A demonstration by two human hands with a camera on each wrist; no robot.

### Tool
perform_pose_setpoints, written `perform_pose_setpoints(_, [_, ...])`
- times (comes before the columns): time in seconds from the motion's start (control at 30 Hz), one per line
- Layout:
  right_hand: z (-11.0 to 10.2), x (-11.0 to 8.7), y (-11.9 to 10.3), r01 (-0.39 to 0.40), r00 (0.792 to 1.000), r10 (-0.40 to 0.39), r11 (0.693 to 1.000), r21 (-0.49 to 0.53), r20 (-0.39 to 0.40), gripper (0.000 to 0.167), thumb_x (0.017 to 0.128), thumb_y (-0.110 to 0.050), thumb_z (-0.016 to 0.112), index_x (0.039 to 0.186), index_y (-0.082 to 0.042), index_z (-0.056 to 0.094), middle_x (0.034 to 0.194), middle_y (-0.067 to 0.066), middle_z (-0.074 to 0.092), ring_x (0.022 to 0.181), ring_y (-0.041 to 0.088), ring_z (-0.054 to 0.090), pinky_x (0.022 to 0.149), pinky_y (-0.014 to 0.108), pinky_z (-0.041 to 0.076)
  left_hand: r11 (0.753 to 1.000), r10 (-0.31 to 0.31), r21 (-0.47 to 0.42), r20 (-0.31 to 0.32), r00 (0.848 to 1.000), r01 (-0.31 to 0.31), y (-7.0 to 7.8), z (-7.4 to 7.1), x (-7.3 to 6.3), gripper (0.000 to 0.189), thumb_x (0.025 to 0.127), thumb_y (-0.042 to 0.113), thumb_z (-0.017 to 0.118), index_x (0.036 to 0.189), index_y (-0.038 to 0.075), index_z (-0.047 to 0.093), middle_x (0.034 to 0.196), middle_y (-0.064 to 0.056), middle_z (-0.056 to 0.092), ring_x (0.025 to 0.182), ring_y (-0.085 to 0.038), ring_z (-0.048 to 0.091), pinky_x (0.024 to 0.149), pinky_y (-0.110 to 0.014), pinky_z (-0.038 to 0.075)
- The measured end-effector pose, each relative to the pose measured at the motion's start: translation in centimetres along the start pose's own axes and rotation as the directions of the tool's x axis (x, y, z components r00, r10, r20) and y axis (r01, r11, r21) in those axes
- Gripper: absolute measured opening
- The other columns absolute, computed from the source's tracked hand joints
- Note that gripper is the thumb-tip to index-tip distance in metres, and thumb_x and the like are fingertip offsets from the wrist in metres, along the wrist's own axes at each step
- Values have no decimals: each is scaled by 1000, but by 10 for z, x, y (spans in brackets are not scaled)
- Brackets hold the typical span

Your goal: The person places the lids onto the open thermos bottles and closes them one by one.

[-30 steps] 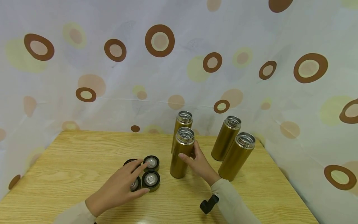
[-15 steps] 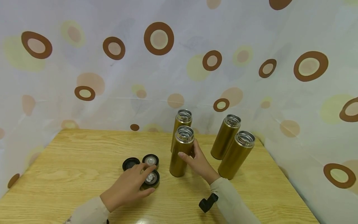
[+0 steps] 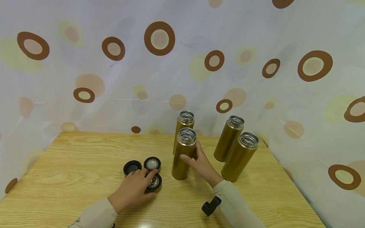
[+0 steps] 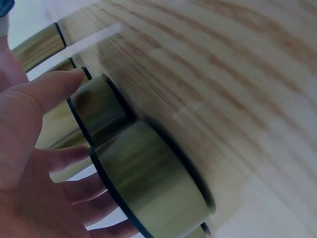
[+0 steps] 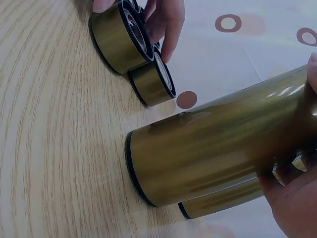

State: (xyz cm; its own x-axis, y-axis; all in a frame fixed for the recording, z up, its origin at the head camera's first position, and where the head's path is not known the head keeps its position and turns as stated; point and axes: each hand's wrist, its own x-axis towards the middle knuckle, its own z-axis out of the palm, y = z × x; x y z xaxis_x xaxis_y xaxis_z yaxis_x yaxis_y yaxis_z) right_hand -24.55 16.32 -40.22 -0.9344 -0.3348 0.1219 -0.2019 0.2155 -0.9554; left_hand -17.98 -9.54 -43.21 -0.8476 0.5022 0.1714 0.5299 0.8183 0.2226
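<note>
Several upside-down flask lids stand grouped left of the flasks: a back-left lid [image 3: 132,167], a back-right lid [image 3: 152,163] and a front-right lid [image 3: 154,184]. The front-left lid [image 4: 156,183] is hidden under my left hand in the head view. My left hand [image 3: 133,191] reaches over the group, its thumb at the near side of the front-right lid and its forefinger at the far side. My right hand [image 3: 201,164] grips an uncapped gold flask [image 3: 181,161], which stands upright; its fingers wrap behind it, thumb across the front.
Behind the held flask stands another open flask [image 3: 181,126]. Farther right are a back flask [image 3: 228,142] and a front flask [image 3: 239,161]. A patterned cloth [image 3: 119,76] hangs behind the wooden table [image 3: 85,152].
My left hand has moved right and lowered onto the lids, its thumb and forefinger closing around the front-right one. The back-left lid has come into fuller view. My right hand keeps its grip.
</note>
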Motion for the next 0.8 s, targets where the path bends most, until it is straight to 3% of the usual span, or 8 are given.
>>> perform_pose_setpoints(0.2, [-1,1,0,3,1000,-3,1000,-13,1,80,94,-28,64,153,-27,10,156,7,24,144,30,24,115,52,21,1000,-2,15,-5,1000,2,-1,5,2,76,78,42,78,139,9,46,112,-16,61,103,-34,59,90,-59,44])
perform_pose_setpoints(0.63, [-1,1,0,-8,1000,8,1000,-19,9,80,94,-28,63,153,-26,8,157,9,22,143,32,23,114,54,20,999,-21,-25,6,1000,21,0,5,5,82,77,44,79,139,2,46,114,-21,62,106,-33,60,92,-65,41])
perform_pose_setpoints(0.8, [-1,1,0,-5,1000,5,1000,-21,4,80,94,-27,63,153,-26,9,156,9,23,143,31,24,115,53,20,1000,-4,-6,-23,1000,4,1,8,5,84,75,42,80,136,-5,47,119,-23,59,111,-34,58,90,-64,43])
